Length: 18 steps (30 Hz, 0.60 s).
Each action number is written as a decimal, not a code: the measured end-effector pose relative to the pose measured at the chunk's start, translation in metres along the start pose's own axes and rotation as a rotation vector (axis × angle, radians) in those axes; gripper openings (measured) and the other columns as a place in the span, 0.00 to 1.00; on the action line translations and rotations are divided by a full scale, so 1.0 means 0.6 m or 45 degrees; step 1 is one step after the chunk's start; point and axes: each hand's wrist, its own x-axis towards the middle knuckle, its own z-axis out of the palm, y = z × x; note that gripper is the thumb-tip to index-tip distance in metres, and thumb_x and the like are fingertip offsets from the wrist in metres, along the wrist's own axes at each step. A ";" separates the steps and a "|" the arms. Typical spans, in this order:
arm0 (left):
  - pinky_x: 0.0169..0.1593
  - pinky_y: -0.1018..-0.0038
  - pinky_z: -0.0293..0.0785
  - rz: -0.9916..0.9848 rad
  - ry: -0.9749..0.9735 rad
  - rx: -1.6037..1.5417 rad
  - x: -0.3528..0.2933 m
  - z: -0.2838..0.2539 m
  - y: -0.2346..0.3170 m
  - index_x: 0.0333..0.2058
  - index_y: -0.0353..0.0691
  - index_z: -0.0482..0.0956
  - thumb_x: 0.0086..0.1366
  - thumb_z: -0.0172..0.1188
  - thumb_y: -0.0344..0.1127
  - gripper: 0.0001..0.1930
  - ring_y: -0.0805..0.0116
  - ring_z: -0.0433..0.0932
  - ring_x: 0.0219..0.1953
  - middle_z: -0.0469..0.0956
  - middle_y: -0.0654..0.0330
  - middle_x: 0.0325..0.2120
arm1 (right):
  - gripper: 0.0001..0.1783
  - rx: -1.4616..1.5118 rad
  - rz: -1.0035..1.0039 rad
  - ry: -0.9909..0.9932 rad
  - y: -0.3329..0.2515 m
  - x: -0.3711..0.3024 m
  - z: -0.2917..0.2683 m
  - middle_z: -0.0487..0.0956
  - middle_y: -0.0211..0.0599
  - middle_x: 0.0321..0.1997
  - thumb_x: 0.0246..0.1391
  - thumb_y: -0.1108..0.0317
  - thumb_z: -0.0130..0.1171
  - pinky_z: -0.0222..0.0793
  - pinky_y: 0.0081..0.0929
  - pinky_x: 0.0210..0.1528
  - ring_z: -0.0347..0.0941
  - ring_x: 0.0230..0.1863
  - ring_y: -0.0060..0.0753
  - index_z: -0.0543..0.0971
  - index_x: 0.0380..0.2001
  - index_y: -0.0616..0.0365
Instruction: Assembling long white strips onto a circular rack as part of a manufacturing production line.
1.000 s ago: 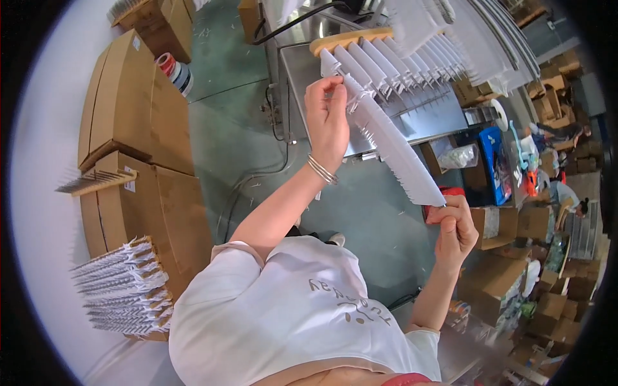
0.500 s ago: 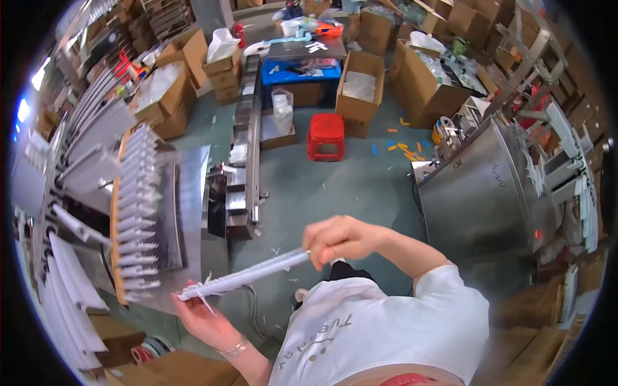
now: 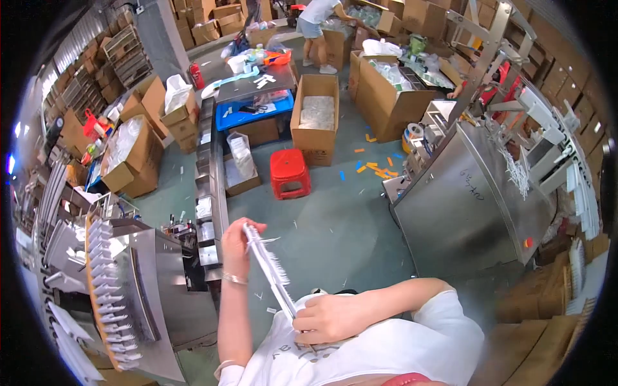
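Observation:
A long white strip with a toothed, fringed edge (image 3: 275,273) slants across in front of my body. Its far end sits in my left hand (image 3: 235,241), whose fingers are closed round it; thin white strands stick out there. My right hand (image 3: 335,319) is closed on the near end, close to my shirt. To the left stands a rack with an orange-brown edge (image 3: 96,283), carrying a row of similar white fringed pieces (image 3: 106,296) beside a metal machine (image 3: 183,283).
A metal channel (image 3: 207,167) runs ahead on the left. Beyond are a red stool (image 3: 290,174), a cardboard box (image 3: 314,145) and a blue tray (image 3: 254,112). A steel cabinet (image 3: 454,199) stands right. Orange and blue scraps (image 3: 376,169) lie on the floor. Another person (image 3: 315,29) works far off.
The view has swung rightward. My left hand has moved away from the rack, bringing up the strip's far end. My right hand has drawn its end close to my body.

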 end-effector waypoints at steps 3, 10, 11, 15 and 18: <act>0.43 0.69 0.72 -0.056 -0.135 -0.074 0.050 0.073 -0.025 0.28 0.33 0.72 0.65 0.43 0.37 0.14 0.61 0.78 0.33 0.77 0.53 0.24 | 0.14 0.049 0.020 -0.236 0.028 -0.004 -0.032 0.67 0.37 0.28 0.43 0.65 0.61 0.62 0.32 0.27 0.69 0.29 0.35 0.73 0.32 0.60; 0.34 0.79 0.70 -0.219 -0.143 -0.222 0.145 0.075 -0.059 0.29 0.34 0.75 0.66 0.47 0.36 0.13 0.73 0.75 0.28 0.78 0.58 0.24 | 0.07 -0.352 0.672 0.593 0.273 0.009 -0.146 0.76 0.34 0.31 0.49 0.69 0.58 0.69 0.32 0.39 0.72 0.35 0.40 0.77 0.33 0.57; 0.32 0.81 0.69 -0.221 -0.086 -0.219 0.153 0.097 -0.042 0.30 0.35 0.76 0.65 0.47 0.35 0.12 0.76 0.74 0.26 0.76 0.63 0.23 | 0.08 -0.573 0.747 0.762 0.331 0.007 -0.139 0.76 0.33 0.31 0.52 0.68 0.57 0.70 0.31 0.39 0.73 0.35 0.36 0.78 0.35 0.58; 0.33 0.79 0.70 -0.005 -0.141 -0.008 0.216 0.024 -0.059 0.32 0.35 0.76 0.65 0.48 0.36 0.12 0.77 0.74 0.28 0.76 0.63 0.27 | 0.18 0.989 1.264 0.697 0.482 0.061 -0.083 0.74 0.24 0.23 0.58 0.57 0.54 0.65 0.19 0.27 0.67 0.25 0.15 0.80 0.33 0.63; 0.35 0.78 0.71 -0.083 -0.003 -0.173 0.263 -0.009 -0.037 0.33 0.32 0.76 0.66 0.46 0.39 0.15 0.75 0.75 0.30 0.77 0.61 0.29 | 0.14 1.275 1.260 0.766 0.551 0.107 -0.064 0.74 0.24 0.22 0.56 0.58 0.56 0.62 0.17 0.26 0.66 0.24 0.15 0.81 0.30 0.59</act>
